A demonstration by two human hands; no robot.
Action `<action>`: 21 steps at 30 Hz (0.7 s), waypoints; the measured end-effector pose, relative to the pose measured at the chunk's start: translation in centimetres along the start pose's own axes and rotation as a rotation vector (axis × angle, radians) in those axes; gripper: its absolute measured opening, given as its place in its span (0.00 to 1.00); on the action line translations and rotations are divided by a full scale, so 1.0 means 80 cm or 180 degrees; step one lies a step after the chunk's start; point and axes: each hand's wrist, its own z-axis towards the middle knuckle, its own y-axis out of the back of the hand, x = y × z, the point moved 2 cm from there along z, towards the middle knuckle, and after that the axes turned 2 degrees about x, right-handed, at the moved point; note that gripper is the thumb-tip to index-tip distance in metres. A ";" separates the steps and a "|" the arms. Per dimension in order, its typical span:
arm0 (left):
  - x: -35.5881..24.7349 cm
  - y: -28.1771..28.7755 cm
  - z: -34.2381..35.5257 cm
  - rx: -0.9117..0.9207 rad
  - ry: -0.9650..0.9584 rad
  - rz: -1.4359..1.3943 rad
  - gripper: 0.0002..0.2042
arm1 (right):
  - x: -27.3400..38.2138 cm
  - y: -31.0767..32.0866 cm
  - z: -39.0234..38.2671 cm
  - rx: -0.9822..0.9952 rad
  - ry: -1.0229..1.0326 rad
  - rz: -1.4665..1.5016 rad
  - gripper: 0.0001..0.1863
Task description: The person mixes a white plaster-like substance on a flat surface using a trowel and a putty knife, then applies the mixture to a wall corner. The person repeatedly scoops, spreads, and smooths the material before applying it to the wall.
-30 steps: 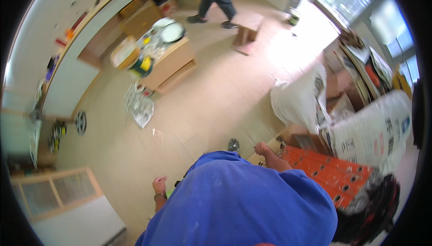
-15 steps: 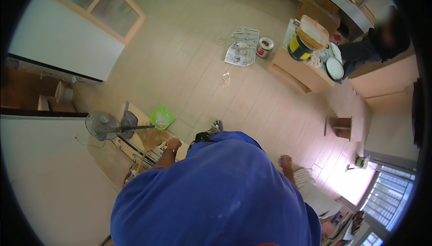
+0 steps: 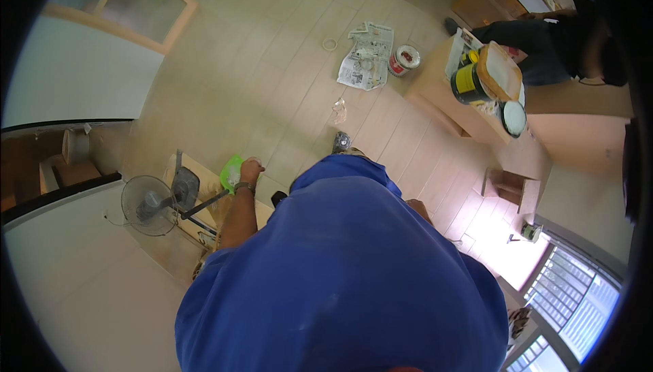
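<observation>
My left hand (image 3: 251, 170) hangs forward at the end of a bare arm with a dark band at the wrist. Its fingers are loosely bent, the thumb stands apart, and nothing shows in them. Behind it lies a green dustpan (image 3: 232, 176) with pale debris, partly hidden by the hand; whether they touch I cannot tell. Only a small part of my right hand (image 3: 416, 206) shows past the side of my blue shirt (image 3: 354, 249), its fingers hidden. One shoe of mine (image 3: 342, 142) is ahead on the floor.
A standing fan (image 3: 146, 202) leans by the left wall. Ahead lie stained newspaper (image 3: 367, 59), a paint can (image 3: 404, 60) and a crumpled clear wrapper (image 3: 339, 110). At right, a wooden box (image 3: 435, 93) bears buckets; a person (image 3: 544, 45) is beyond it. A small wooden stool (image 3: 510, 188) stands nearer.
I have moved forward; newspaper and box sit closer. My left arm has swung forward, its hand now over the dustpan. My right hand has drawn back mostly behind the shirt. The person has shifted.
</observation>
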 end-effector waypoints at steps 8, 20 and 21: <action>0.056 0.013 -0.031 0.1209 0.1817 -0.0832 0.11 | 0.292 0.001 0.196 0.0933 0.1513 -0.2857 0.09; 0.156 0.072 0.152 0.0973 0.1674 -0.1058 0.08 | 0.862 -0.235 0.347 -0.0038 0.2804 -0.2323 0.13; 0.182 0.098 0.184 0.0866 0.1554 -0.0750 0.08 | 0.887 -0.271 0.335 0.0066 0.2207 -0.2196 0.13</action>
